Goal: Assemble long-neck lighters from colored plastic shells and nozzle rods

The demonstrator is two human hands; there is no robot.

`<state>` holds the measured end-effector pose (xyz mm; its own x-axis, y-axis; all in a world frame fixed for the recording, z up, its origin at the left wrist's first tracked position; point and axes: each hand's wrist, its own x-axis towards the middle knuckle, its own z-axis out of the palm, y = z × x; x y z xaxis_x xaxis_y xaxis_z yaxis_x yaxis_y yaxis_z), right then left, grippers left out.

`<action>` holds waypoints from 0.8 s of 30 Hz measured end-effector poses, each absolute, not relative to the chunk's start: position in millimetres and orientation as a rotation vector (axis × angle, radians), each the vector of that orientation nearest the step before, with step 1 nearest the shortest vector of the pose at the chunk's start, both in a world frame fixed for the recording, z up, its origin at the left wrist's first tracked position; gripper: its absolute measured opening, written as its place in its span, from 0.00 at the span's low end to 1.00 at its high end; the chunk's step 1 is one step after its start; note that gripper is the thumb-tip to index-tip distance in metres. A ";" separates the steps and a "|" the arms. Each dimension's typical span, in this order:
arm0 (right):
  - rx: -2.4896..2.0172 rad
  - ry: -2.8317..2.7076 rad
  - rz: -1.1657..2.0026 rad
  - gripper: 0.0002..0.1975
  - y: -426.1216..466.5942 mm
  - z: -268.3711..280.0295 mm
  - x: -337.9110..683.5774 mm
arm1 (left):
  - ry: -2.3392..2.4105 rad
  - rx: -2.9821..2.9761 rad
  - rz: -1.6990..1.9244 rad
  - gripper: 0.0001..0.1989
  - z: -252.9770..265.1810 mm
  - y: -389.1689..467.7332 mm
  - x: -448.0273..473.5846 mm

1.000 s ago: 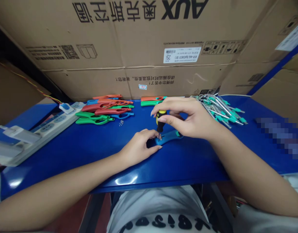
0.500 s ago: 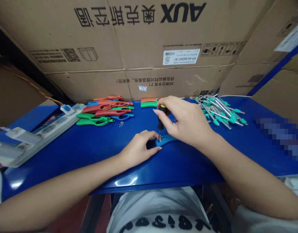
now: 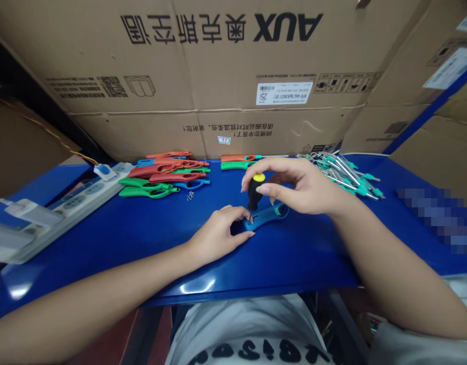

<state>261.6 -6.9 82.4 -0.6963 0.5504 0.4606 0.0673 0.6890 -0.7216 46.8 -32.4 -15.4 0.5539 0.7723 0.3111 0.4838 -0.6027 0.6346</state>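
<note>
A blue plastic lighter handle lies on the blue table, its looped end toward the right. My left hand pinches its left end between thumb and fingers. Above that end, a short screwdriver with a black and yellow handle stands nearly upright, its tip down at the handle's left part. My right hand grips the screwdriver between thumb and fingers. Whether the tip sits in a screw is too small to tell. Several small screws lie farther back on the left.
Red, green and blue handle shells are piled back left. An orange lighter and a green one lie behind my right hand. Metal rods with teal parts heap back right. A power strip runs along the left; cardboard stands behind.
My right hand has turned and its fingers have shifted on the screwdriver, baring the yellow top and the looped end of the blue handle. My left hand has stayed in place.
</note>
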 end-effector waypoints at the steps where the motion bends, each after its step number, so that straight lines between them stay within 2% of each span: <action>1: -0.465 -2.229 0.909 0.08 -6.5 83.7 262.8 | 1.012 2.307 0.795 0.09 -15.7 -32.4 46.7; 9: -0.561 -2.286 0.708 0.06 -17.0 85.0 255.5 | 0.992 2.288 0.811 0.09 -19.6 -31.7 47.0; 12: -0.721 -2.241 0.483 0.06 -21.9 81.8 247.5 | 0.990 2.297 0.821 0.09 -18.4 -31.9 47.7; 15: -0.880 -2.114 0.197 0.10 -23.2 76.3 241.0 | 0.998 2.306 0.805 0.08 -15.9 -32.4 48.1; 20: -0.960 -2.088 -0.033 0.11 -23.2 66.8 235.4 | 1.000 2.304 0.781 0.08 -15.7 -31.9 49.1; 22: -0.950 -2.081 -0.061 0.12 -23.2 64.0 234.0 | 1.002 2.302 0.778 0.08 -15.7 -31.7 49.3; 24: -0.935 -2.049 0.056 0.12 -21.2 62.9 234.0 | 1.025 2.302 0.760 0.10 -12.7 -32.4 47.5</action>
